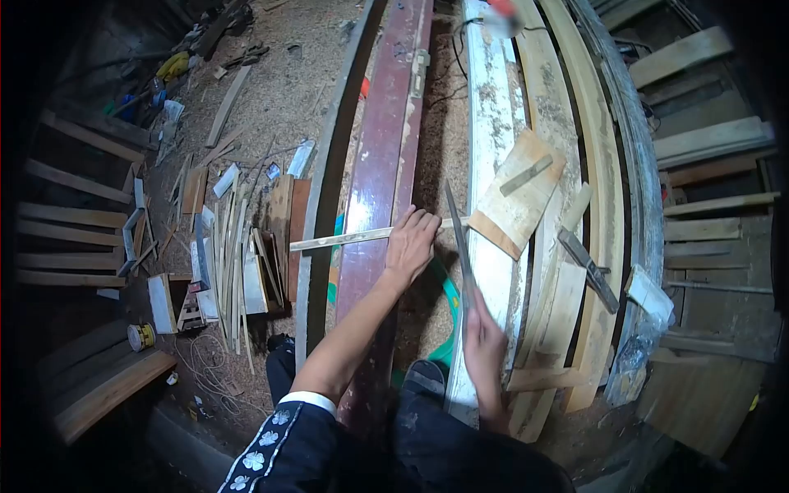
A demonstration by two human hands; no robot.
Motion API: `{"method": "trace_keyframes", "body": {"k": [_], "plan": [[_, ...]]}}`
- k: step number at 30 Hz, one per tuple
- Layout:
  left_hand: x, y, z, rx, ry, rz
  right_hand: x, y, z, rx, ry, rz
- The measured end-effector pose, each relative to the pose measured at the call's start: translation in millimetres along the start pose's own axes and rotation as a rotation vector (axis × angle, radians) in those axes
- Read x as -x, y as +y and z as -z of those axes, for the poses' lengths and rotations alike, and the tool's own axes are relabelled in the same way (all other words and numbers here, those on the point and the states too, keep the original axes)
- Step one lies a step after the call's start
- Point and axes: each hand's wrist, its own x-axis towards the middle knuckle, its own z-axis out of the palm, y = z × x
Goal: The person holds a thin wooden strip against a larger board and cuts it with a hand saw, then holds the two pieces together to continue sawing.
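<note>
A thin pale wooden strip lies crosswise over a maroon plank, and my left hand is closed on it near its right part. In my right hand is a handsaw, its dark narrow blade seen nearly edge-on and pointing away from me. The blade stands just right of my left hand, overlapping the strip's right end in this view. The saw's handle is hidden in my fingers.
On the white-painted plank and pale boards at right lie a trapezoid wood piece and a dark hand plane. Thin strips are heaped on the left floor near a small can. A red-topped object is at the far end.
</note>
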Motion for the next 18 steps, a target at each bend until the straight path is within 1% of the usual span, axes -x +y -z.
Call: {"method": "trace_keyframes", "body": {"k": [1,2,5,6,7,9,10,12,14,15,16,17,18], "plan": [[2,3,2,-0.003,0.018,0.010,-15,-8,-4,-0.069,-0.011,-0.045],[1,0,1,-0.012,0.021,-0.002,-29,-8,-12,-0.041,0.002,-0.044],[-2,-5,2,-0.029,-0.019,0.003,-18,-3,-3,-0.036,0.005,-0.013],[-7,-7,3,-0.035,-0.005,-0.002,1,-6,3,0.006,-0.002,-0.032],[-8,-6,3,-0.032,-0.009,0.002,14,-9,8,-0.006,-0.007,0.034],[5,-1,0,-0.019,-0.033,0.030,17,1,9,0.024,-0.011,0.037],[9,0,0,0.008,-0.046,0.010,10,6,3,0.021,-0.013,0.019],[6,-2,3,0.021,-0.039,-0.024,-32,-7,-14,-0.036,-0.009,-0.084],[3,-12,-5,-0.033,-0.010,0.003,-31,1,-11,-0.069,0.010,-0.038],[6,-8,-6,-0.029,-0.002,0.007,-24,5,-7,-0.090,0.016,-0.010],[7,-7,-8,-0.047,0.009,0.011,-7,-6,3,-0.038,0.018,0.018],[4,-10,-9,-0.068,0.019,0.017,9,1,5,-0.004,0.017,0.071],[3,-6,-2,-0.070,-0.054,0.056,12,2,4,0.030,0.015,0.027]]}}
